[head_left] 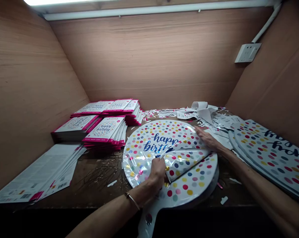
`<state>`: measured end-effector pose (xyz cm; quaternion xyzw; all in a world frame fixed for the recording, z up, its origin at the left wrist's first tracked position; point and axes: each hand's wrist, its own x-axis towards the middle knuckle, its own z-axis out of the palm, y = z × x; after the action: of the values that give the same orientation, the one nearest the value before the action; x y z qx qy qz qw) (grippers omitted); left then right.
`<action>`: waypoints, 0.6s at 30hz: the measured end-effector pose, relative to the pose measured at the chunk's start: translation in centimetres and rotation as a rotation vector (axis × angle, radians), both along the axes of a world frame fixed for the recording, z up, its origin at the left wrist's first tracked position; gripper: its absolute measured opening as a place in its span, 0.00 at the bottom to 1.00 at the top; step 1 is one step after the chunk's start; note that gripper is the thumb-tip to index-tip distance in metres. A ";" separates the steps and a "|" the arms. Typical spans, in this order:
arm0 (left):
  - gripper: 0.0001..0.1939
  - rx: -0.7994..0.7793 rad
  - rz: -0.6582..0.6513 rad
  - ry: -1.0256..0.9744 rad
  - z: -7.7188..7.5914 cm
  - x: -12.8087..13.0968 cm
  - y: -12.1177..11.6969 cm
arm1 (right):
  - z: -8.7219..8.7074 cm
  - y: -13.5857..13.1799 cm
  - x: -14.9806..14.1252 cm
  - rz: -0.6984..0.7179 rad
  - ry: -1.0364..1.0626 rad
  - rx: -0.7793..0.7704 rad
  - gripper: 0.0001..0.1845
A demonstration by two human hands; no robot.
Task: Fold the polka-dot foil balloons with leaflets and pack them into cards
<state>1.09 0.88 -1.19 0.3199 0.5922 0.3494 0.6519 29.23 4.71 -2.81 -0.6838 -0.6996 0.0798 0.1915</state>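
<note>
A round foil balloon (149, 142), white with coloured dots and blue "happy birthday" lettering, lies flat on the dark table (100, 175). Part of it is folded over into a flap (186, 162) across its middle. My left hand (158, 170) pinches the near end of that flap, fingers closed on the foil. My right hand (207, 138) lies flat with fingers stretched out on the balloon's far right edge, pressing it down. The balloon's neck hangs over the table's front edge.
Stacks of pink-edged packaged balloons (107, 127) stand at the back left. Printed sheets (40, 175) lie at the front left. A pile of flat dotted balloons (271, 155) lies on the right. Paper scraps and strips (201, 112) litter the back. Wooden walls enclose the table; a socket (247, 53) is on the right wall.
</note>
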 end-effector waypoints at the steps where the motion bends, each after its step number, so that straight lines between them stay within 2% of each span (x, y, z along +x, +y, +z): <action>1: 0.04 -0.006 0.002 -0.001 0.0 0.1 0.1 | 0.8 -1.0 -0.6 -0.036 0.005 0.059 0.33; 3: 0.03 -0.024 0.022 -0.005 0.0 0.3 0.0 | 2.1 -3.6 -2.7 0.029 -0.012 0.173 0.33; 5: 0.02 -0.033 0.042 -0.019 0.2 0.3 -0.2 | 2.4 -6.3 -5.7 0.308 -0.080 0.225 0.32; 7: 0.02 -0.028 0.063 -0.031 0.4 0.3 -0.4 | 2.0 -8.3 -8.6 0.509 -0.175 0.164 0.35; 9: 0.01 -0.018 0.080 -0.037 0.6 0.2 -0.5 | 1.5 -9.2 -10.6 0.524 -0.217 0.076 0.38; 12: 0.02 -0.016 0.087 -0.045 0.8 0.0 -0.6 | 1.8 -9.6 -11.2 0.457 -0.190 0.041 0.35; 15: 0.05 -0.013 0.087 -0.047 0.4 -0.4 -0.7 | 3.3 -11.1 -9.8 0.495 -0.164 0.074 0.28; 18: 0.08 0.004 0.098 -0.029 -0.2 -0.8 -0.7 | 4.2 -13.4 -7.4 0.526 -0.104 0.015 0.21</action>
<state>0.30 0.15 -1.41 0.2868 0.5970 0.3865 0.6418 21.82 -8.64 1.35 -0.4801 -0.8627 0.0866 0.1330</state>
